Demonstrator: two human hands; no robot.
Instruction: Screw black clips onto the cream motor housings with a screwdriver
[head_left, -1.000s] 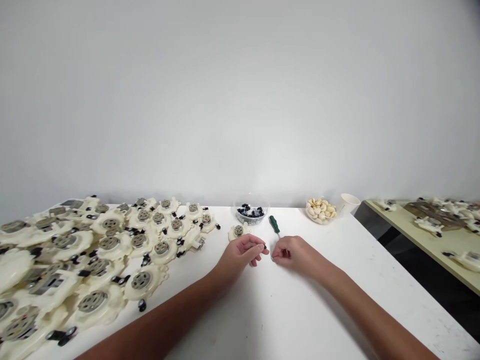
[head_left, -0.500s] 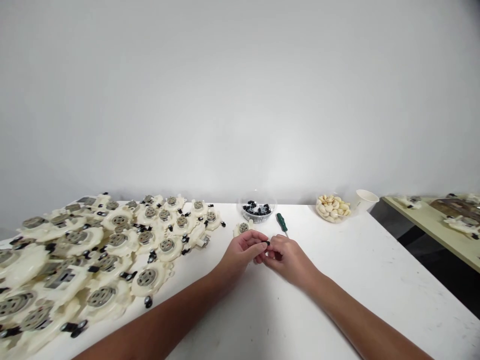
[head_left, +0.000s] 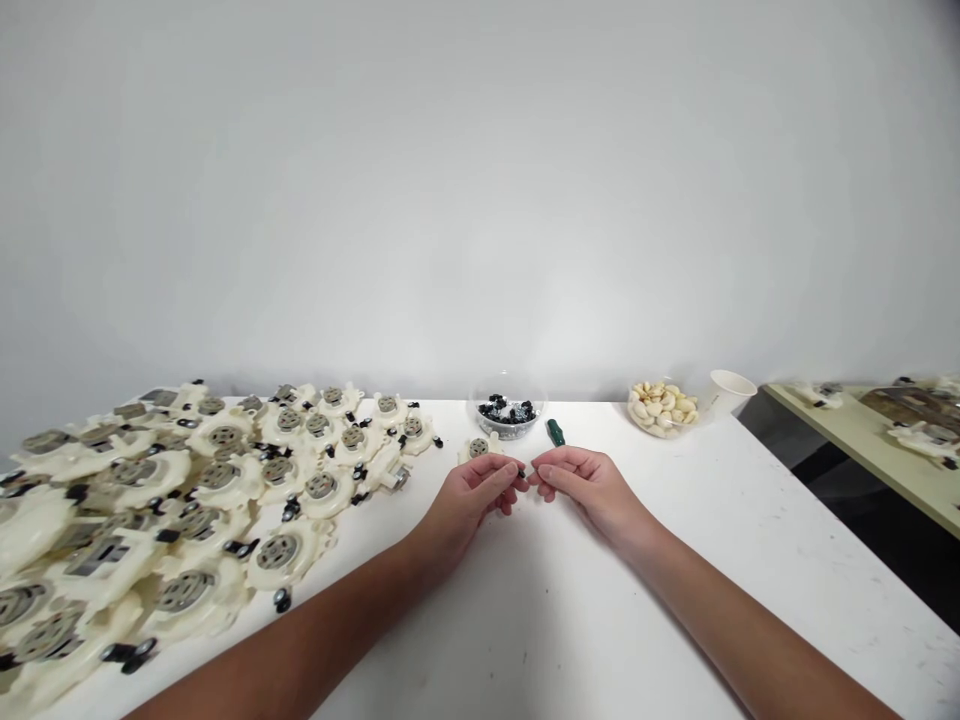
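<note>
My left hand (head_left: 484, 490) pinches a small black piece (head_left: 522, 473) between thumb and forefinger, in the middle of the white table. Close on its right, my right hand (head_left: 581, 482) has its thumb and fingertips pressed together; whatever they hold is too small to make out. Behind my left hand lies a cream plastic part with a grey disc (head_left: 478, 447), partly covered by the fingers. Beyond it stands a clear bowl (head_left: 508, 428) with black pieces and shiny metal bits. A green-handled screwdriver (head_left: 555, 431) lies behind my right hand, its shaft hidden.
Many cream housings with grey discs and black fittings (head_left: 277, 551) cover the table's left side. At the back right are a clear bowl of cream pieces (head_left: 663, 409) and a white cup (head_left: 728, 393). Another table (head_left: 847, 435) with parts stands at the far right.
My hands have moved slightly apart from their touching position, with the black piece staying at my left fingertips. The whole view has shifted a little.
</note>
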